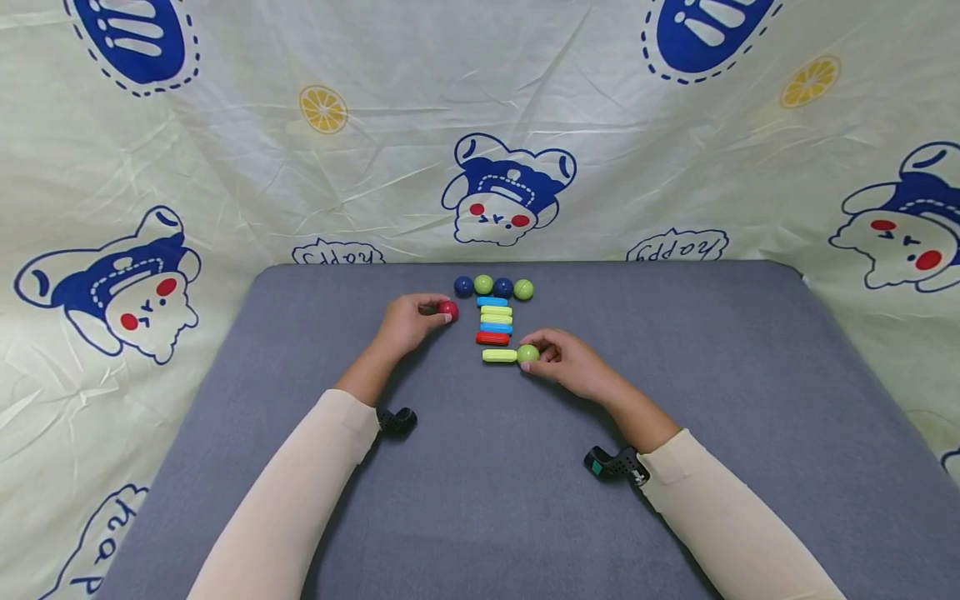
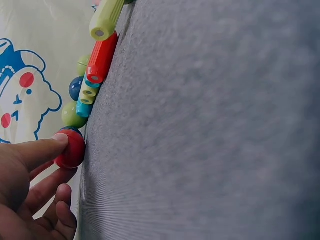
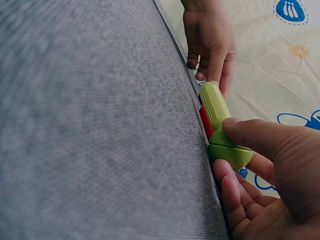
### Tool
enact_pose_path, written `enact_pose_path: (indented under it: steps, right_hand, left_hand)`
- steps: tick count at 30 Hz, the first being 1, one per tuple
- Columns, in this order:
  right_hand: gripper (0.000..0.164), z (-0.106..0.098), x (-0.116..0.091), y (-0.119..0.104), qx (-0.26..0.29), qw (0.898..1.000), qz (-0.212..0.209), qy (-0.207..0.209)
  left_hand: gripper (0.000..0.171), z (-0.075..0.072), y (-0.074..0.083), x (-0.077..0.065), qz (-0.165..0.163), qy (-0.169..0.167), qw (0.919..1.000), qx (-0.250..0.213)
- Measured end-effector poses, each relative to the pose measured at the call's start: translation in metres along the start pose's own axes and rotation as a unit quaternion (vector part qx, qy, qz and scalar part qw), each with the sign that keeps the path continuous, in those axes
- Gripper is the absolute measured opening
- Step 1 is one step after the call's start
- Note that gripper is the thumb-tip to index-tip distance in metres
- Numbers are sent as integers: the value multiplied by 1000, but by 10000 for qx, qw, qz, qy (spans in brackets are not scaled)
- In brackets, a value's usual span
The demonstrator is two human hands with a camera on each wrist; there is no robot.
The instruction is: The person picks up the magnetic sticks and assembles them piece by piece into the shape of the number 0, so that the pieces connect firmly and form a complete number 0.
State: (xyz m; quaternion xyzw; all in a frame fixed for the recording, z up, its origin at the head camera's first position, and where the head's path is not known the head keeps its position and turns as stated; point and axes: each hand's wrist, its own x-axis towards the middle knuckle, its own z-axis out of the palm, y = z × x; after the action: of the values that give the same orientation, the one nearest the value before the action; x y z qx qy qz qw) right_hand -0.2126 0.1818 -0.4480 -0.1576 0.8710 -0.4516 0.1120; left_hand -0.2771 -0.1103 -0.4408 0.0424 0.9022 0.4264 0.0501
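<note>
Between thumb and fingers my left hand [image 1: 408,321] pinches a red ball [image 1: 447,311], just left of a row of blue and green balls. My right hand [image 1: 568,360] pinches a green ball [image 1: 528,355] at the right end of a yellow-green ribbed rod [image 1: 499,356]. In the right wrist view, a seam runs round that green ball [image 3: 230,149], and the rod [image 3: 214,102] meets it. Above the rod lies a red rod [image 1: 492,338], then a stack of blue rods [image 1: 496,328] and yellow-green rods [image 1: 496,310] side by side.
At the far end of the grey table [image 1: 480,500], a dark blue ball [image 1: 464,287], a green ball [image 1: 483,285], another blue ball [image 1: 503,288] and a green ball [image 1: 523,290] form a row. A printed cloth [image 1: 405,183] hangs behind the table.
</note>
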Motion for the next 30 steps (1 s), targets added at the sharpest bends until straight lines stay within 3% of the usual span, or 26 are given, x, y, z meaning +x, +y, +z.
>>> enact_pose_path:
  steps: [22,30]
  right_hand:
    - [35,0,0,0,-91,9999,-42,12]
    - [35,0,0,-1,-86,10000,-7,3]
  left_hand:
    - [33,4,4,-28,-117,-404,9991,-25]
    - [32,7,5,-39,-40,-569,9982,167]
